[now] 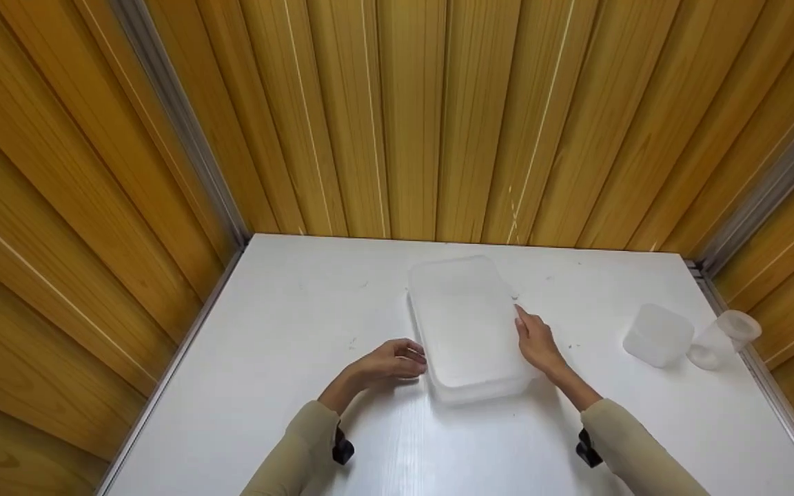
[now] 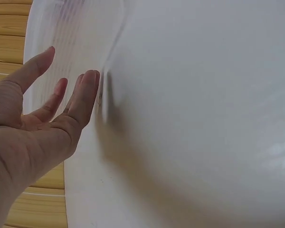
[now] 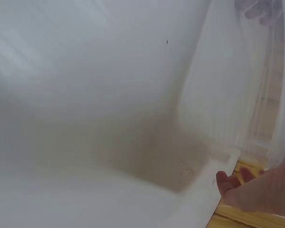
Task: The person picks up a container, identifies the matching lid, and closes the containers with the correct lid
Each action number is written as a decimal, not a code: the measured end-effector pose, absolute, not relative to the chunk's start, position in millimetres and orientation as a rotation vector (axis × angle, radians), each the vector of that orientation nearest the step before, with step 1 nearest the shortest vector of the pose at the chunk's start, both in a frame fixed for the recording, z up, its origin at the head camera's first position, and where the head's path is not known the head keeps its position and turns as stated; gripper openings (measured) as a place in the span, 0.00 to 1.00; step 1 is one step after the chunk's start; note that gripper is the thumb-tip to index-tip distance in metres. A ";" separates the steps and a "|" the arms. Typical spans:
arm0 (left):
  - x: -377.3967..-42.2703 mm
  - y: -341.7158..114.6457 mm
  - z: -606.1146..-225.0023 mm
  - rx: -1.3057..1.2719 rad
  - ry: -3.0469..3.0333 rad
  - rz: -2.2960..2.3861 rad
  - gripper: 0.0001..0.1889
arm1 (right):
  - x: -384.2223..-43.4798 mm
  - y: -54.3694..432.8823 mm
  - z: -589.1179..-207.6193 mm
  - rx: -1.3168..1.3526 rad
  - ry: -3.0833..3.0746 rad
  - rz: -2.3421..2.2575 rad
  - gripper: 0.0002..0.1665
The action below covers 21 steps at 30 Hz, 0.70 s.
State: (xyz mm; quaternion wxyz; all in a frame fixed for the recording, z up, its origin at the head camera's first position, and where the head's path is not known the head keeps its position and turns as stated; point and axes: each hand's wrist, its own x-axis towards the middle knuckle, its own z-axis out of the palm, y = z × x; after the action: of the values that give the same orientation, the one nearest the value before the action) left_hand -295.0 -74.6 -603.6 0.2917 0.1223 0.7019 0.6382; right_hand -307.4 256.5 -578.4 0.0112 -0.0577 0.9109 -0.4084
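A large rectangular translucent plastic container (image 1: 469, 324) lies lengthwise on the white table, its near end towards me. At its left side is my left hand (image 1: 390, 362), with fingertips right at the lower wall. The left wrist view shows those fingers loosely bent and spread beside the clear ribbed wall (image 2: 69, 52). My right hand (image 1: 537, 342) lies along the opposite long side, index finger pointing forward near the rim. In the right wrist view, the right fingers (image 3: 232, 183) are lightly bent beneath the container's edge, curled around nothing.
To the right stand a small square translucent container (image 1: 659, 335) and a clear cylindrical jar (image 1: 724, 339), close together near the table's right edge. Wood-patterned panels (image 1: 411, 124) wall in the white table (image 1: 287, 310) at the back and sides.
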 end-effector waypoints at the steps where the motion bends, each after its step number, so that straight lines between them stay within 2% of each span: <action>1: -295.4 -74.3 -603.5 0.319 1.884 1.694 0.22 | -310.9 259.8 -579.3 -0.245 2.869 -1.249 0.29; 6: -302.6 -73.7 -603.4 0.136 1.990 1.835 0.21 | -317.9 268.3 -577.7 -0.420 3.004 -1.180 0.25; 11: -317.9 -76.6 -600.8 -0.043 2.140 1.985 0.25 | -304.7 261.8 -572.4 -0.157 3.020 -1.127 0.28; 16: -334.2 -79.3 -596.7 -0.014 2.194 1.928 0.34 | -297.9 256.6 -573.4 -0.015 2.962 -1.109 0.32; 21: -345.7 -77.1 -598.3 0.070 2.160 1.938 0.35 | -298.7 257.2 -579.5 0.032 2.960 -1.049 0.36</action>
State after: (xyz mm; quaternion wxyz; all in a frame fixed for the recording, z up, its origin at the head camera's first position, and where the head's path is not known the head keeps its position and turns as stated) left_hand -345.7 -77.1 -598.3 0.1191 0.0239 0.7389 0.6628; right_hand -298.7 257.2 -579.5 0.0005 0.0101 0.9425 -0.3339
